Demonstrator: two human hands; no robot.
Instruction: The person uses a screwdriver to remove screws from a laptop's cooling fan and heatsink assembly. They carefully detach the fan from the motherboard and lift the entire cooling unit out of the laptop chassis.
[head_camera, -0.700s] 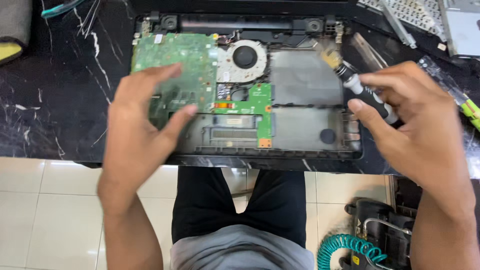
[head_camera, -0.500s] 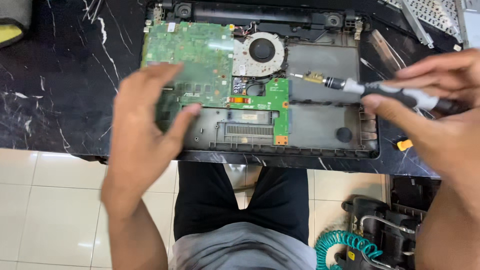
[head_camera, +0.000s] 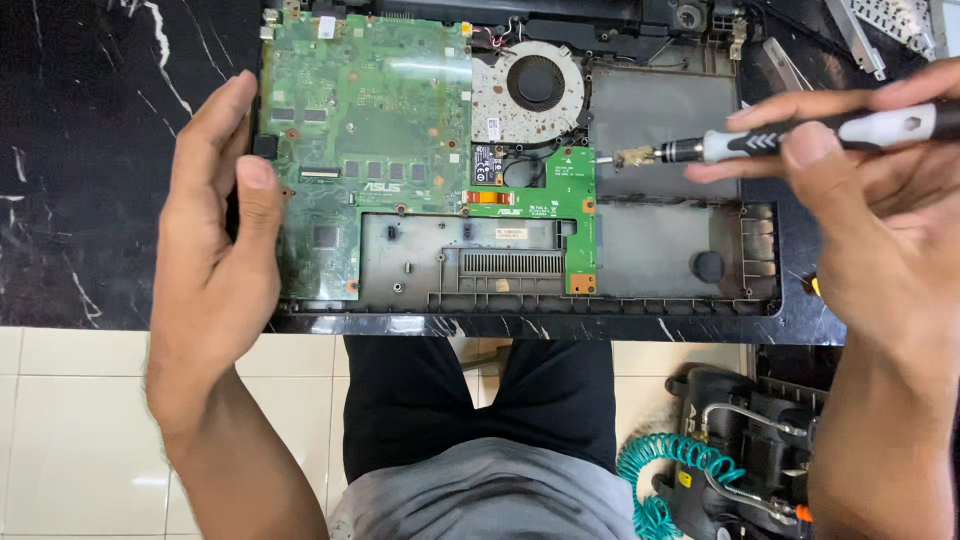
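Observation:
An opened laptop base (head_camera: 690, 290) lies on a black marble table, its green motherboard (head_camera: 370, 130) and round cooling fan (head_camera: 535, 85) exposed. My left hand (head_camera: 215, 250) rests against the left edge of the base, fingers extended, holding nothing. My right hand (head_camera: 880, 200) grips a black and silver screwdriver (head_camera: 800, 135) held level, its tip pointing left beside the right edge of the small green board (head_camera: 570, 200).
Black marble table (head_camera: 90, 160) with white veins runs to a front edge above a tiled floor. Metal parts (head_camera: 880, 25) lie at the top right. Below right sits a black machine (head_camera: 750, 440) with a teal coiled hose (head_camera: 660, 470). My legs are under the table.
My left hand slid off the motherboard to the left edge of the base. My right hand turned the screwdriver level and brought its tip to the small green board.

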